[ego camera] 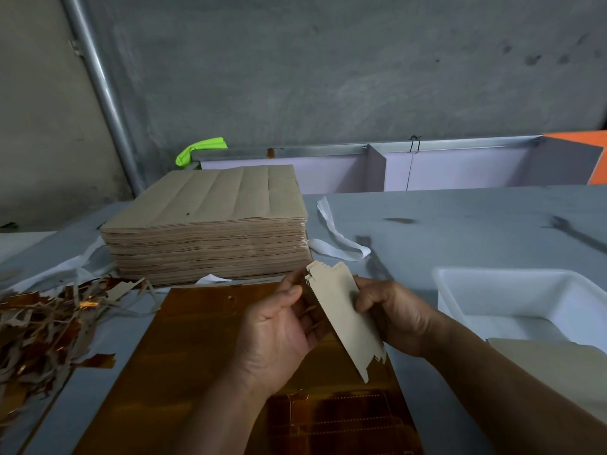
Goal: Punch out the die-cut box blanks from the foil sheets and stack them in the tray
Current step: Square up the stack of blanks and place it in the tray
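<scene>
Above foil sheet | left hand, right hand | both grips clasp box blanks

L hand: palm twd camera, thumb up, fingers curled, gripping L edge of bundle of blanks. R hand: back up, fingers pinching R edge. Hands close, mid-frame.
</scene>
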{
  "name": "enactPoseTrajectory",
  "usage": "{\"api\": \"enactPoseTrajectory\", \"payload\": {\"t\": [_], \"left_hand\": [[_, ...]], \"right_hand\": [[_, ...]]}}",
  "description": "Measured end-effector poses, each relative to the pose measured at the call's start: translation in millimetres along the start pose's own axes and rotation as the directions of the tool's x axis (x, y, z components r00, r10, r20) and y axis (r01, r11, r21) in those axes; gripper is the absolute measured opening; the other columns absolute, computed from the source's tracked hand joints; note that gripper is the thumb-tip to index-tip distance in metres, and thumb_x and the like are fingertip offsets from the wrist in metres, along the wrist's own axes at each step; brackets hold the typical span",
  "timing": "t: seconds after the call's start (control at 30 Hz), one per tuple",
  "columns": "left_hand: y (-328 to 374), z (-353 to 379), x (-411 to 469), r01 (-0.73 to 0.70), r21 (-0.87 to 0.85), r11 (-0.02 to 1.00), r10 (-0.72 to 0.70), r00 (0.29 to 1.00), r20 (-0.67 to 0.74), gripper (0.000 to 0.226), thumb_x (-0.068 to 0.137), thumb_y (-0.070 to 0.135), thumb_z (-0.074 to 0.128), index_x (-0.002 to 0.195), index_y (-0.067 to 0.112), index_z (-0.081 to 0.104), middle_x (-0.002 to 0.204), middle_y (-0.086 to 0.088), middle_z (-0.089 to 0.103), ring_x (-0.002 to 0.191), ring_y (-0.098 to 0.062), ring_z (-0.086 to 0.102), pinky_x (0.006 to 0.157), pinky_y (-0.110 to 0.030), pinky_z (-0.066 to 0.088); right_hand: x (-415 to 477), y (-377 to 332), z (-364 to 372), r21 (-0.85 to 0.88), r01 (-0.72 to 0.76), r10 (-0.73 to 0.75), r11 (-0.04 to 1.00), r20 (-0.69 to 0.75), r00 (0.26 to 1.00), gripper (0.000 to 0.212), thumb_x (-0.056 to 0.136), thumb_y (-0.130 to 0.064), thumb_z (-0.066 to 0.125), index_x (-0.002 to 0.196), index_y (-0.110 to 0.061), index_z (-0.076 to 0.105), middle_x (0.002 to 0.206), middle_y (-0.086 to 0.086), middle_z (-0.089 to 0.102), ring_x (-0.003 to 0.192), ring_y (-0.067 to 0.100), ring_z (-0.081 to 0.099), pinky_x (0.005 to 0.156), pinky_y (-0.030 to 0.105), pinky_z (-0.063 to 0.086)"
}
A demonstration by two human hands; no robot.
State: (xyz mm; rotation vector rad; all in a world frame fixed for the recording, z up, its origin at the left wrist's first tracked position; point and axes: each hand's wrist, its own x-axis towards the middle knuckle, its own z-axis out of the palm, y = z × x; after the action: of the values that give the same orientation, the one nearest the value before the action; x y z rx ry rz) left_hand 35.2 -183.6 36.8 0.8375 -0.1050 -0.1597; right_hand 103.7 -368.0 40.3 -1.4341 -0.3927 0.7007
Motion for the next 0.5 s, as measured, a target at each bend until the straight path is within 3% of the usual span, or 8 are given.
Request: {"api": "enactPoseTrajectory", "payload": {"t": [0.13, 0.3, 0.43, 0.5], "left_hand": [[1, -2, 1, 0.025, 0.0, 1.0, -0.025, 1.0, 0.007, 0.055, 0.068, 0.03, 0.069, 0.122, 0.026, 0.07, 0.115, -0.01, 0.069, 0.089, -0.021, 0.068, 0.077, -0.036, 0.054], [-1, -2, 2, 0.039, 0.028, 0.999, -0.038, 0.999, -0.038, 0.052, 0.067, 0.025, 0.072, 0.119, 0.028, 0.072, 0.108, -0.007, 0.071, 0.081, -0.018, 0.07, 0.067, -0.033, 0.056], [3, -7, 1, 0.062, 0.068, 0.996, -0.057, 0.996, -0.075, 0.041, 0.07, 0.034, 0.066, 0.109, 0.023, 0.076, 0.103, -0.007, 0.071, 0.082, -0.019, 0.068, 0.069, -0.034, 0.054], [9, -8, 0, 0.09, 0.196, 0.977, -0.067, 0.99, -0.124, 0.035, 0.071, 0.04, 0.065, 0.098, 0.019, 0.075, 0.099, -0.005, 0.07, 0.083, -0.019, 0.065, 0.069, -0.033, 0.053]], "right_hand": [[0, 1, 0, 0.027, -0.009, 0.009, 1.0, 0.031, 0.999, 0.055, 0.056, -0.013, 0.054, 0.108, -0.002, 0.069, 0.092, 0.016, 0.067, 0.076, 0.025, 0.065, 0.063, 0.03, 0.051], [2, 2, 1, -0.01, 0.013, -0.012, 1.0, 0.042, 0.999, 0.048, 0.057, -0.015, 0.053, 0.101, -0.011, 0.073, 0.092, 0.015, 0.068, 0.078, 0.025, 0.065, 0.065, 0.03, 0.05], [1, 4, 2, -0.122, 0.02, -0.018, 0.992, 0.023, 1.0, 0.048, 0.059, -0.017, 0.054, 0.103, -0.016, 0.073, 0.096, 0.013, 0.071, 0.083, 0.025, 0.066, 0.068, 0.031, 0.051], [0, 4, 3, -0.225, 0.004, -0.009, 0.974, -0.021, 1.0, 0.046, 0.06, -0.019, 0.056, 0.103, -0.019, 0.072, 0.094, 0.009, 0.072, 0.083, 0.024, 0.068, 0.066, 0.031, 0.052]]}}
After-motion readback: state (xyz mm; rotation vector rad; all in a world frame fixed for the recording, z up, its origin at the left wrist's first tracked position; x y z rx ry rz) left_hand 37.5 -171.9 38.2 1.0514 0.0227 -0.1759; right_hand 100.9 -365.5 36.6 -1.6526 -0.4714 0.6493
